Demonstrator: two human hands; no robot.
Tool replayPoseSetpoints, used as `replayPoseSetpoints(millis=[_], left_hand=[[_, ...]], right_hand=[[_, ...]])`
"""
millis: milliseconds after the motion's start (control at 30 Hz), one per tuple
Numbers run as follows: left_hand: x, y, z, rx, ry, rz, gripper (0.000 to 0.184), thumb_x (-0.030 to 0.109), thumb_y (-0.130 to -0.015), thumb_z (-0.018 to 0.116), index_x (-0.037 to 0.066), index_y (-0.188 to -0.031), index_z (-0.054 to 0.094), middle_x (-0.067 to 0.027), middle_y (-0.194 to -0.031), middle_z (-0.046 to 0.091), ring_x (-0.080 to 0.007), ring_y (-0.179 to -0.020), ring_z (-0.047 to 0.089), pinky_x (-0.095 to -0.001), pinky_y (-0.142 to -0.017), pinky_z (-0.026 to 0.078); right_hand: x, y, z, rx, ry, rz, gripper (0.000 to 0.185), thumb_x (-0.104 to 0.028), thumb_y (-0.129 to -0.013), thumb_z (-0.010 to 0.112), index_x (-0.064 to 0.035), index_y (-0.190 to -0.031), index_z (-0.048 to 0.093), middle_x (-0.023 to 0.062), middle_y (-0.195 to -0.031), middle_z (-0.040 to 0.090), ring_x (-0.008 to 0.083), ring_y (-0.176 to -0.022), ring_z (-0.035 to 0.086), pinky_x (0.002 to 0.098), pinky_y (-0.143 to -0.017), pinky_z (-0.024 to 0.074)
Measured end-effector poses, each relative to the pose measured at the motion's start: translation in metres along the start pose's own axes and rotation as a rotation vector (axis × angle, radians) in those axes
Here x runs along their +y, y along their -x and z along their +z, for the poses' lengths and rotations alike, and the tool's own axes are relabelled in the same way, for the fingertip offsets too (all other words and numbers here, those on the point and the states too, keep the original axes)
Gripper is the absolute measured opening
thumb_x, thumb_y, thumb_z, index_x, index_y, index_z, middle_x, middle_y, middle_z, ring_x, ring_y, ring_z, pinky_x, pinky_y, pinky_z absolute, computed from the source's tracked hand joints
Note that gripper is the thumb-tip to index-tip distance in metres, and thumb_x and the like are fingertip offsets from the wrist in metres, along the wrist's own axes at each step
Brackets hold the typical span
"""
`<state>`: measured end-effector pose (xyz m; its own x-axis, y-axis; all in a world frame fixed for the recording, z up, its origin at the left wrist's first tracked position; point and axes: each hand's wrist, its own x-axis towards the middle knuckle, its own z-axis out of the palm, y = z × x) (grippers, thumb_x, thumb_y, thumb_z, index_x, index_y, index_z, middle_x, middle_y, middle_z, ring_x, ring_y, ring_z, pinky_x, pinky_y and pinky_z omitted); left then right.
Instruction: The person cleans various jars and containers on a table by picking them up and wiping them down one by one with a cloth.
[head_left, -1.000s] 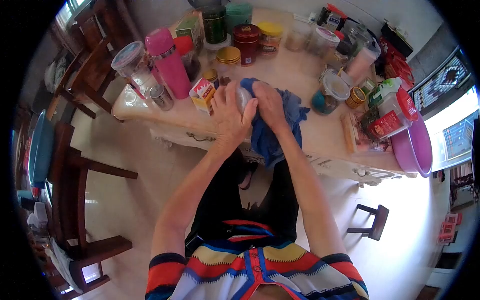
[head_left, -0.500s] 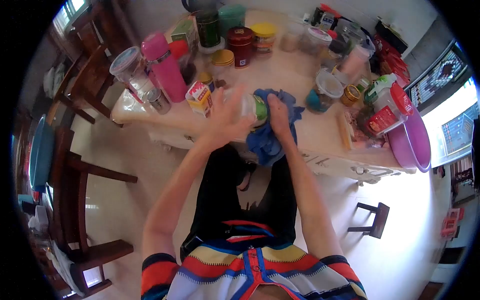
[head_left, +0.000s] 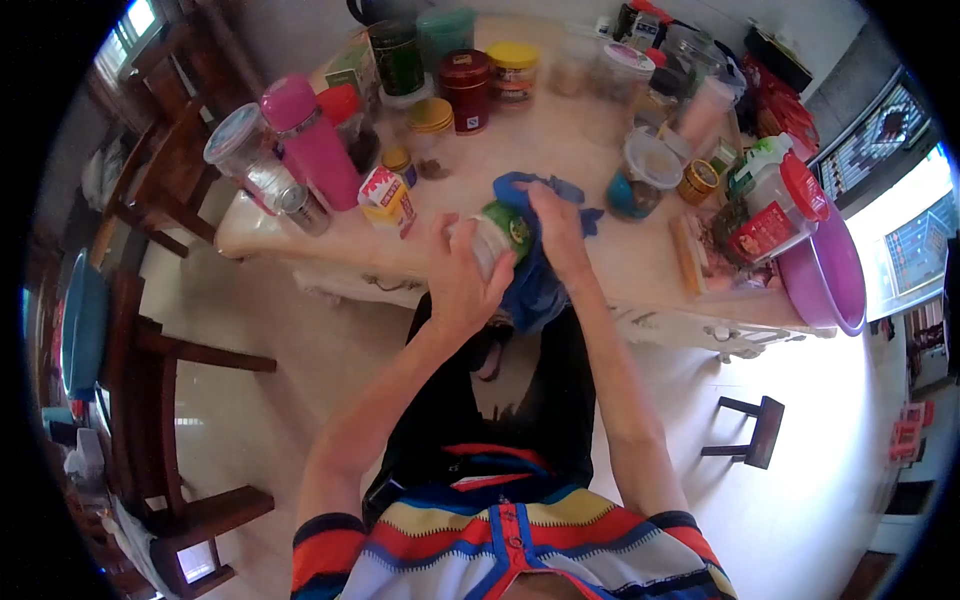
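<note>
My left hand [head_left: 462,285] is wrapped round the pale end of a jar [head_left: 490,240] with a green part facing right. Against the jar's green side, my right hand [head_left: 557,230] grips a blue cloth [head_left: 535,290], which hangs over the table's front edge. A yellow, white and red carton [head_left: 387,203] stands left of my left hand. Behind it is a small gold-lidded jar [head_left: 397,162].
On the table [head_left: 560,140], a pink flask [head_left: 310,145] stands left and a dark red tin [head_left: 466,90] at the back. A lidded tub [head_left: 650,170], a red-lidded jar [head_left: 775,225] and a purple basin [head_left: 830,270] stand right. A stool [head_left: 762,432] is on the floor.
The jar's green part has come into view between my hands. My left hand, spread and blurred half a second ago, now wraps round the jar. The view has shifted slightly.
</note>
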<state>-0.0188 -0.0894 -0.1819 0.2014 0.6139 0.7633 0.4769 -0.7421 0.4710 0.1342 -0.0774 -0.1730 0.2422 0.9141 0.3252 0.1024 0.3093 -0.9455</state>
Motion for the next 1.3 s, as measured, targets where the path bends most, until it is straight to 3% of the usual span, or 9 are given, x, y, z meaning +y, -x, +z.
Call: replayPoseSetpoints(millis=[33,100,333,767,1067,1167,1200,1267,1300], left_hand=[[0.000,0.001,0.001,-0.014,0.008,-0.035,0.056,0.026,-0.076,0.068,0.003,-0.120,0.042,-0.0255,-0.114,0.040,-0.0423,-0.105,0.041,-0.0476,-0.091,0.034],[0.003,0.001,0.003,-0.046,0.024,-0.081,0.057,0.024,-0.074,0.070,0.004,-0.120,0.042,-0.0288,-0.116,0.039,-0.0455,-0.103,0.042,-0.0497,-0.088,0.037],[0.004,-0.019,0.007,-0.095,-0.066,-0.053,0.059,0.023,-0.071,0.072,0.006,-0.120,0.043,-0.0274,-0.118,0.038,-0.0444,-0.104,0.042,-0.0486,-0.088,0.038],[-0.005,-0.068,0.012,-0.196,-0.138,0.194,0.048,0.028,-0.077,0.068,0.009,-0.118,0.051,-0.0192,-0.120,0.045,-0.0378,-0.105,0.044,-0.0458,-0.086,0.040],[-0.008,-0.141,0.043,-0.222,-0.290,0.232,0.048,0.032,-0.075,0.069,0.015,-0.118,0.056,-0.0146,-0.119,0.050,-0.0386,-0.104,0.049,-0.0453,-0.086,0.044],[-0.027,-0.157,0.057,-0.226,-0.364,0.240,0.050,0.035,-0.074,0.069,0.017,-0.120,0.056,-0.0146,-0.121,0.050,-0.0392,-0.104,0.049,-0.0463,-0.087,0.044],[-0.037,-0.161,0.064,-0.232,-0.382,0.267,0.052,0.036,-0.070,0.070,0.019,-0.118,0.057,-0.0114,-0.121,0.049,-0.0370,-0.104,0.048,-0.0472,-0.077,0.048],[-0.052,-0.166,0.076,-0.276,-0.419,0.254,0.053,0.036,-0.070,0.070,0.019,-0.119,0.056,-0.0121,-0.121,0.048,-0.0375,-0.104,0.048,-0.0476,-0.078,0.048],[-0.056,-0.168,0.081,-0.311,-0.464,0.225,0.054,0.036,-0.071,0.070,0.020,-0.120,0.056,-0.0128,-0.122,0.048,-0.0380,-0.105,0.047,-0.0479,-0.079,0.048]], right_hand=[[-0.005,-0.002,0.002,0.006,0.004,0.003,0.032,-0.025,-0.093,0.045,0.0023,-0.098,0.062,0.0169,-0.104,0.063,0.0341,-0.096,0.056,0.0392,-0.087,0.0414],[-0.012,-0.001,0.013,-0.058,0.480,-0.514,0.029,-0.023,-0.091,0.048,0.0005,-0.093,0.065,0.0124,-0.094,0.066,0.0317,-0.093,0.057,0.0376,-0.084,0.0420],[0.025,-0.029,-0.006,-0.029,0.345,-0.195,0.025,-0.022,-0.088,0.052,0.0004,-0.093,0.064,0.0185,-0.094,0.064,0.0345,-0.089,0.060,0.0442,-0.077,0.0455],[0.068,-0.020,-0.022,0.202,0.742,-0.316,0.019,-0.008,-0.084,0.053,0.0038,-0.098,0.054,0.0203,-0.094,0.060,0.0363,-0.076,0.061,0.0410,-0.062,0.0499],[0.051,-0.018,-0.013,0.513,0.392,-0.194,0.027,-0.021,-0.092,0.045,0.0032,-0.085,0.054,0.0266,-0.077,0.053,0.0415,-0.072,0.053,0.0426,-0.060,0.0407],[0.047,-0.016,-0.013,0.430,0.321,-0.215,0.026,-0.020,-0.092,0.048,0.0028,-0.082,0.054,0.0248,-0.073,0.053,0.0410,-0.067,0.053,0.0420,-0.059,0.0409],[0.049,-0.016,-0.014,0.446,0.321,-0.213,0.026,-0.020,-0.092,0.048,0.0028,-0.082,0.054,0.0248,-0.073,0.053,0.0410,-0.067,0.053,0.0420,-0.059,0.0409],[0.051,-0.016,-0.015,0.395,0.311,-0.167,0.025,-0.019,-0.093,0.052,0.0026,-0.083,0.056,0.0157,-0.066,0.055,0.0230,-0.058,0.052,0.0315,-0.058,0.0428],[0.051,-0.017,-0.015,0.411,0.312,-0.165,0.025,-0.019,-0.093,0.052,0.0026,-0.083,0.056,0.0157,-0.066,0.055,0.0230,-0.058,0.052,0.0315,-0.058,0.0428]])
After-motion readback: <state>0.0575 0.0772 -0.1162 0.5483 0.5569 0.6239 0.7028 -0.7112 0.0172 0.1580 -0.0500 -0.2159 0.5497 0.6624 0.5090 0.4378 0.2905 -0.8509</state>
